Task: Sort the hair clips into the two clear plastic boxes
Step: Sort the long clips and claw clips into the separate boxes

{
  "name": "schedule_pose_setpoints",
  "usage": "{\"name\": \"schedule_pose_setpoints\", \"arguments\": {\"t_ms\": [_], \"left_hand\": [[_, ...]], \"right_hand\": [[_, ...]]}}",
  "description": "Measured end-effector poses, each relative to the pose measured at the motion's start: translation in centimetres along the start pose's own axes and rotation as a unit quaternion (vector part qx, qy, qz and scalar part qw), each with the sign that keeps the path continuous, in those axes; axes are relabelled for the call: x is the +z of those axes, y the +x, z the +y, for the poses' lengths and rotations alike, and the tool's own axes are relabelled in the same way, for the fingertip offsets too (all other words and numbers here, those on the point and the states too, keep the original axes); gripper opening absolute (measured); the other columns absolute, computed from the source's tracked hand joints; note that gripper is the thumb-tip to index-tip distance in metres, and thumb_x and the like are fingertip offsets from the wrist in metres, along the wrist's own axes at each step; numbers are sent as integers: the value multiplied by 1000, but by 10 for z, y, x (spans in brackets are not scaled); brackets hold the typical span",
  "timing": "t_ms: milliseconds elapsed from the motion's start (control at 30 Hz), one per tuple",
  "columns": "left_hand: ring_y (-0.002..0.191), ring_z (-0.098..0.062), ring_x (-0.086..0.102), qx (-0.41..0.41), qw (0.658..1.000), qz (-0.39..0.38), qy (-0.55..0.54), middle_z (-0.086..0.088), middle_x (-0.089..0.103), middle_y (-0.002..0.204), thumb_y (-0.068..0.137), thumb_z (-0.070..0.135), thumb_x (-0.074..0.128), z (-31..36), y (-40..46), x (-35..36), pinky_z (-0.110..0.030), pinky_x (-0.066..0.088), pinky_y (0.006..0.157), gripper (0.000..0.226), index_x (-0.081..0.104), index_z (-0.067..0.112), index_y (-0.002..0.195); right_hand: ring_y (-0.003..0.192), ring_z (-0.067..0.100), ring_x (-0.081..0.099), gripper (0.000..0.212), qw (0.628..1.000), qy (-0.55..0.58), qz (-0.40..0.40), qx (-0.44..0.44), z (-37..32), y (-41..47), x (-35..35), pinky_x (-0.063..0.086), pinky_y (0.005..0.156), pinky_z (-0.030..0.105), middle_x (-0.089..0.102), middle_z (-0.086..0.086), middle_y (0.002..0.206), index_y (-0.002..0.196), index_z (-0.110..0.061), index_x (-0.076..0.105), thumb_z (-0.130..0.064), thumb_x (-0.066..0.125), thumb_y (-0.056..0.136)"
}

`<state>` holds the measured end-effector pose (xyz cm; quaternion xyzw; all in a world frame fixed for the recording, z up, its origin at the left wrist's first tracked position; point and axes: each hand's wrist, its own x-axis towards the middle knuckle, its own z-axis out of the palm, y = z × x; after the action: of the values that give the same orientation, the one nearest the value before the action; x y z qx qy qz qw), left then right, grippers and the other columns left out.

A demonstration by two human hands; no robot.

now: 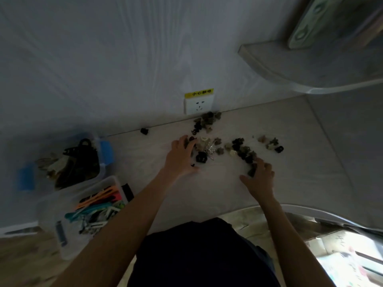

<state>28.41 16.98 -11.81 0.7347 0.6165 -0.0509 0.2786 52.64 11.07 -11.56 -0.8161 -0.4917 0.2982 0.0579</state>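
Note:
Several small claw hair clips [240, 149], black, brown and cream, lie scattered over the pale table [207, 183]. Another heap of clips [207, 119] sits against the wall. My left hand [181, 157] rests flat with spread fingers on the pile's left edge, beside a black clip [201, 157]. My right hand [260, 177] curls over a few dark clips [251, 171] at the pile's right front. At the left stand two clear boxes: the far box [99, 172] with dark claw clips and the near box [49, 210] with long coloured clips.
A white wall socket [199, 105] with a yellow label is on the wall behind the clips. One black clip [144, 131] lies alone by the wall. A grey shelf [310, 67] juts out at the upper right. My dark-clothed body is below.

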Motion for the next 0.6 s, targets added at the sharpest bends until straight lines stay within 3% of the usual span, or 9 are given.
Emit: {"name": "schedule_pose_setpoints", "arguments": {"t_ms": [100, 200, 333, 467, 600], "left_hand": [[127, -33, 26, 15, 999, 26, -39, -10, 21, 147, 74, 35, 75, -4, -5, 9, -41, 45, 93, 81, 31, 23, 140], [116, -32, 39, 18, 993, 43, -106, -11, 28, 140, 74, 23, 73, -8, -14, 17, -36, 43, 92, 73, 37, 23, 138], [106, -24, 53, 10, 976, 63, -208, -10, 38, 130, 77, 14, 69, -4, -25, 16, -25, 43, 81, 62, 44, 18, 133], [111, -19, 51, -12, 969, 22, -245, -4, 45, 126, 77, 20, 71, -4, -28, 16, -20, 35, 83, 64, 42, 23, 134], [114, -19, 48, -26, 967, 16, -253, -5, 48, 126, 76, 20, 72, -6, -27, 18, -20, 32, 86, 66, 42, 22, 135]], "right_hand": [[100, 39, 51, 55, 996, 47, -17, -73, -28, -11, 17, 45, 77, 40, 42, 18, 121, 123, -8, 42, -9, 68, 75], [96, 35, 53, 51, 987, 59, -51, -138, -57, -20, 35, 40, 69, 31, 40, 16, 124, 124, -9, 41, -7, 64, 79], [106, 33, 52, 63, 978, 58, -77, -186, -84, -22, 48, 43, 77, 32, 38, 15, 130, 132, -13, 38, -12, 69, 77], [111, 36, 50, 73, 977, 62, -118, -168, -95, -16, 46, 44, 88, 40, 41, 20, 129, 140, -20, 31, -23, 70, 79], [112, 35, 50, 66, 970, 39, -164, -176, -99, -8, 44, 41, 87, 35, 50, 18, 125, 136, -21, 38, -22, 70, 78]]}}
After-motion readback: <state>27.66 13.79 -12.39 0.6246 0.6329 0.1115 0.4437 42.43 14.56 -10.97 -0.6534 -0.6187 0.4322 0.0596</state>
